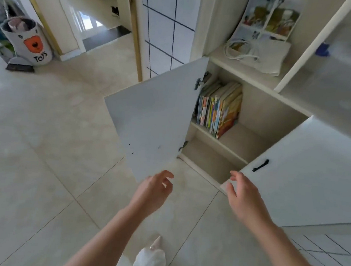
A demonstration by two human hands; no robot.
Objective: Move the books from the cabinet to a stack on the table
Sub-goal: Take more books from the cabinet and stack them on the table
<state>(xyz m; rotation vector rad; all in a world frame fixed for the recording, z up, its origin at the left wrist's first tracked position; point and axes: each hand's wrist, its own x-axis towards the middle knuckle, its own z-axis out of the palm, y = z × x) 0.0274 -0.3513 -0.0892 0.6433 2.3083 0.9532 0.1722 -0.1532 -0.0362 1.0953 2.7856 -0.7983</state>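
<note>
Cabinet (256,118) is seen from above with both lower doors swung open. Left door (154,118) is opened wide, its inner face turned to the camera, two hinges visible on its right edge. Right door (306,176) is also open, a black bar handle (260,165) mounted near its lower left corner.

Books (220,109) are stood upright in a row on the cabinet's middle shelf (243,143), packed against the left wall, spines outward, the outermost one with an orange cover. The rest of that shelf to the right is bare. None has been taken out yet.

Left hand (152,191) is held just under the lower corner of the left door, fingers loosely curled and slightly spread, nothing gripped; whether the fingertips touch the door edge cannot be told. Right hand (244,199) is held at the lower left corner of the right door, fingers spread and open, thumb near the door edge; contact cannot be told either. Both hands are well below the books.

On the open shelf above the cabinet, a white cloth bag (268,56) with looped cord is laid, an illustrated board (269,16) leaned behind it. A toy bin (28,41) labelled "Toys" is stood on the tiled floor (42,142) far left.
</note>
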